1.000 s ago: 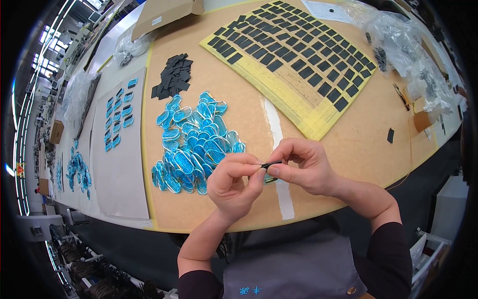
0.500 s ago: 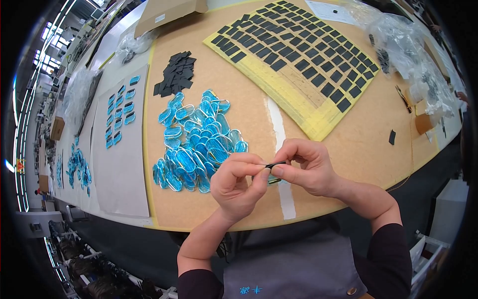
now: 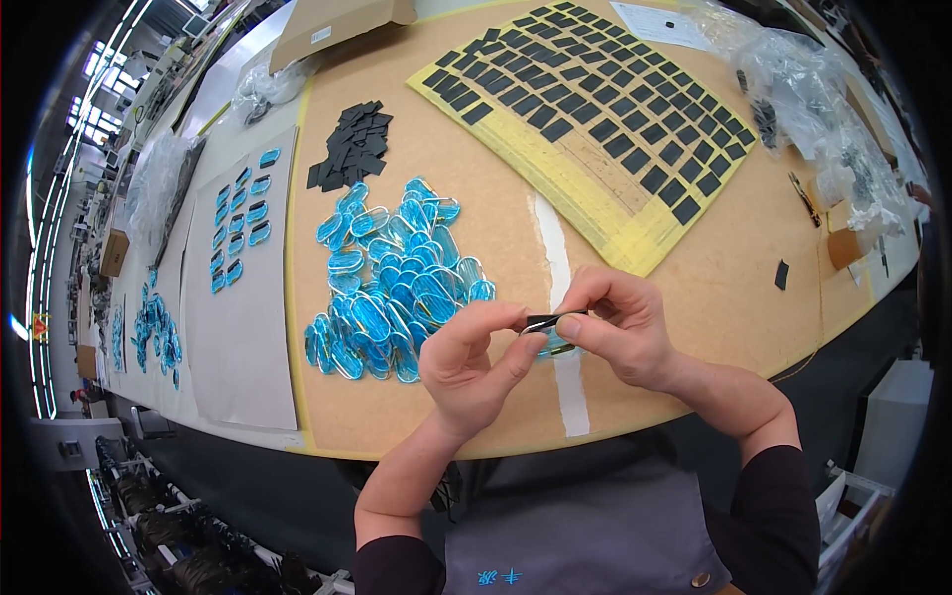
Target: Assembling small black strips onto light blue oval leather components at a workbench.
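Between my two hands, above the table's near edge, is a blue oval patch [image 3: 555, 346] with a pale rim and a small black rectangular piece [image 3: 541, 320] along its upper edge. My left hand [image 3: 474, 365] pinches the left end between thumb and index finger. On the other side, the thumb and fingers of my right hand [image 3: 623, 332] are closed on the patch and the black piece together. Fingertips hide much of the patch. Just left of my hands lies a heap of similar blue oval patches [image 3: 407, 288].
Loose black rectangles [image 3: 352, 147] are piled behind the heap. A yellow-edged board [image 3: 635, 243] carries rows of black rectangles. Finished-looking patches lie on a grey sheet [image 3: 243, 347] at left. Plastic bags [image 3: 813, 89], tweezers [image 3: 805, 198] and a tape roll [image 3: 845, 246] sit at right.
My fingers have shifted apart slightly, and more of the black piece shows between them. The patch is tilted differently and still held in both hands.
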The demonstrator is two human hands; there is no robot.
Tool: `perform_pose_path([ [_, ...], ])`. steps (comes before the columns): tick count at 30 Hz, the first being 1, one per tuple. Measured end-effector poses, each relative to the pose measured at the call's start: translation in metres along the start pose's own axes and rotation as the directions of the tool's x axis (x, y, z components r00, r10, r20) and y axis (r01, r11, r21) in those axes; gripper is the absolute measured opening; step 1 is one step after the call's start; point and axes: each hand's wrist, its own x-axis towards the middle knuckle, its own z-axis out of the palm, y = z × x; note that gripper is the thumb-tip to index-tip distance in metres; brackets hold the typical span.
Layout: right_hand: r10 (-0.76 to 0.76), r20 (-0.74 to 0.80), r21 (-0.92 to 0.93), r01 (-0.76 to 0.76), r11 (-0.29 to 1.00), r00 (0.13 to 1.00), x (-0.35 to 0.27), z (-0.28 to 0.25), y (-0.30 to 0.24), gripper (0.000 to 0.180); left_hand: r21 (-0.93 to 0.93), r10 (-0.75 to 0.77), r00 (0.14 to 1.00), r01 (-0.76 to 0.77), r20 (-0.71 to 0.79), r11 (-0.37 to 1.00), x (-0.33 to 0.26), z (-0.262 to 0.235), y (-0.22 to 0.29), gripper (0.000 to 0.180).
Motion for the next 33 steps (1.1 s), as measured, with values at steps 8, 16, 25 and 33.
perform_pose_path([
  [8, 0.024, -0.037, 0.056, -0.021, 0.998, 0.999, -0.002, 0.0, 0.0, 0.006, -0.179, -0.297, 0.955, 0.296, 0.023, 0.938, -0.001, -0.002, 0.006, 0.032],
  [16, 0.094, -0.03, 0.09, -0.091, 0.992, 0.995, 0.001, -0.002, 0.001, 0.009, -0.214, -0.421, 0.905, 0.425, 0.064, 0.88, 0.005, -0.001, 0.012, 0.025],
  [25, 0.132, -0.011, 0.101, -0.13, 0.986, 0.991, 0.001, -0.002, 0.002, 0.01, -0.251, -0.437, 0.895, 0.444, 0.087, 0.86, 0.005, -0.005, 0.009, 0.018],
  [33, 0.148, -0.004, 0.133, -0.146, 0.98, 0.989, 0.0, 0.0, 0.002, 0.01, -0.288, -0.463, 0.882, 0.467, 0.083, 0.836, 0.003, -0.005, 0.005, 0.014],
])
